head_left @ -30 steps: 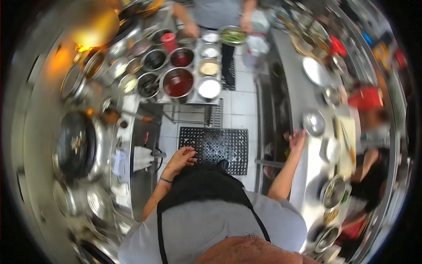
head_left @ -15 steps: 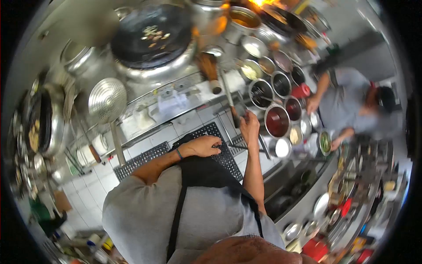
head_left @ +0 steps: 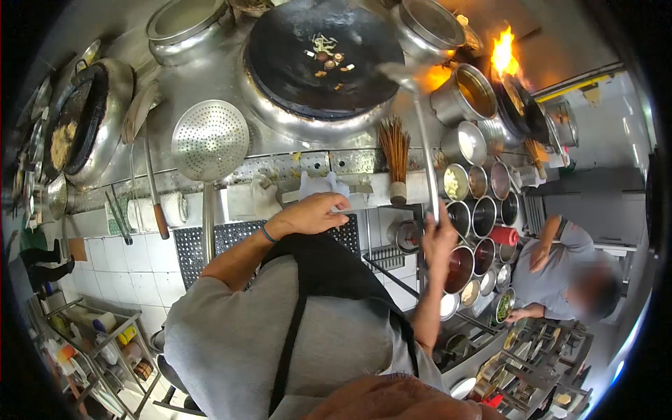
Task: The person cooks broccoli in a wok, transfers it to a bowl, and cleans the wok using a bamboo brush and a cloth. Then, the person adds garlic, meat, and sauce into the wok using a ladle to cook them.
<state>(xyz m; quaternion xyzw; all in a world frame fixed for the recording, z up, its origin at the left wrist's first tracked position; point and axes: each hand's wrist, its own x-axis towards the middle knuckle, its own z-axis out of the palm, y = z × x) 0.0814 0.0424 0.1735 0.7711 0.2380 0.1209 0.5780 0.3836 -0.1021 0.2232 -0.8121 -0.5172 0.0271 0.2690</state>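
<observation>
My right hand (head_left: 439, 241) is wrapped round the handle of a long metal ladle (head_left: 428, 150), right of centre. The ladle's bowl is raised near the right rim of a large black wok (head_left: 294, 42), blurred by motion. Pieces of food (head_left: 325, 56), pale shreds and brown bits, lie in the wok. Near the front edge of the stove, my left hand (head_left: 318, 212) hovers by a white cloth (head_left: 322, 185), holding nothing, its fingers apart. A bamboo brush (head_left: 396, 154) stands between the wok and the ladle handle.
A perforated skimmer (head_left: 210, 140) rests left of the wok. Flames (head_left: 504, 54) rise at a second wok, upper right. Pots of sauces and ingredients (head_left: 484, 215) crowd the right side, beside another person (head_left: 560, 269) in grey. A metal pot (head_left: 185, 28) sits at the back left.
The view has turned toward the stove. My right hand, empty a second ago, now holds the ladle, whose bowl has lifted to the wok. My left hand has moved beside the stove edge.
</observation>
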